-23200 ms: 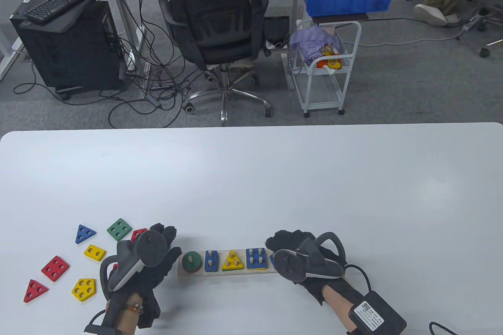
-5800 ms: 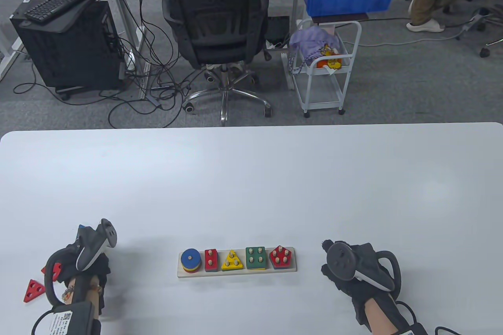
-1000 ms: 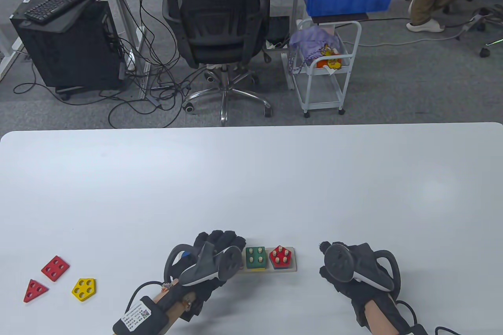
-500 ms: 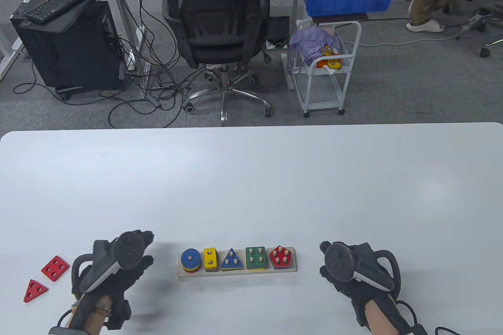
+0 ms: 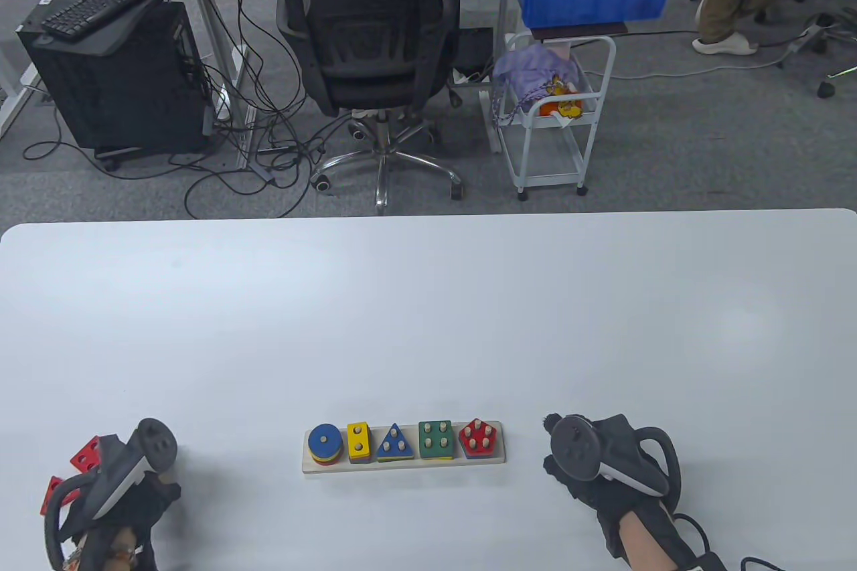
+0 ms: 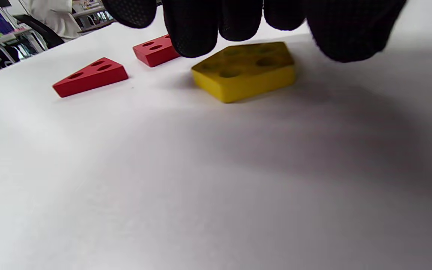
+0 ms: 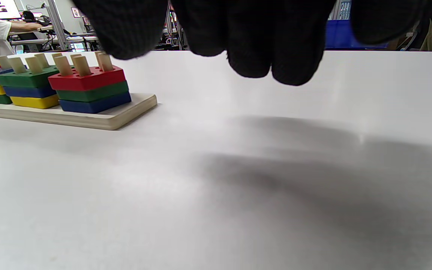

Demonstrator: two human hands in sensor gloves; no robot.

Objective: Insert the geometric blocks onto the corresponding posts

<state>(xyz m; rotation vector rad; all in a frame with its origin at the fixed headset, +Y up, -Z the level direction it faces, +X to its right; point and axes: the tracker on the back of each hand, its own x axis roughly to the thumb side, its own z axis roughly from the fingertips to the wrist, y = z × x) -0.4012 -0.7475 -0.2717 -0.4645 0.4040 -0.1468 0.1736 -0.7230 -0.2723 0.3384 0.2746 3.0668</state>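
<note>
The wooden peg board [image 5: 404, 464] carries stacks topped by a blue circle [image 5: 324, 440], a yellow rectangle [image 5: 359, 440], a blue triangle [image 5: 395, 444], a green square [image 5: 435, 438] and a red pentagon [image 5: 479, 437]. My left hand [image 5: 127, 497] is at the table's front left. In the left wrist view its fingers [image 6: 191, 26] hang spread just above a yellow pentagon block [image 6: 244, 69] that lies flat on the table. That block is hidden under the hand in the table view. My right hand [image 5: 602, 464] rests empty to the right of the board.
A red triangle block [image 6: 90, 75] and a red square block [image 6: 156, 52] lie just beyond the yellow pentagon. Both show partly at the left hand's left in the table view, the square [image 5: 86, 455] and the triangle [image 5: 52, 487]. The table's front-left edge is close.
My left hand left the board, where a yellow rectangle and a blue triangle now sit on top, and moved left to hang over the yellow pentagon. The right hand has stayed put.
</note>
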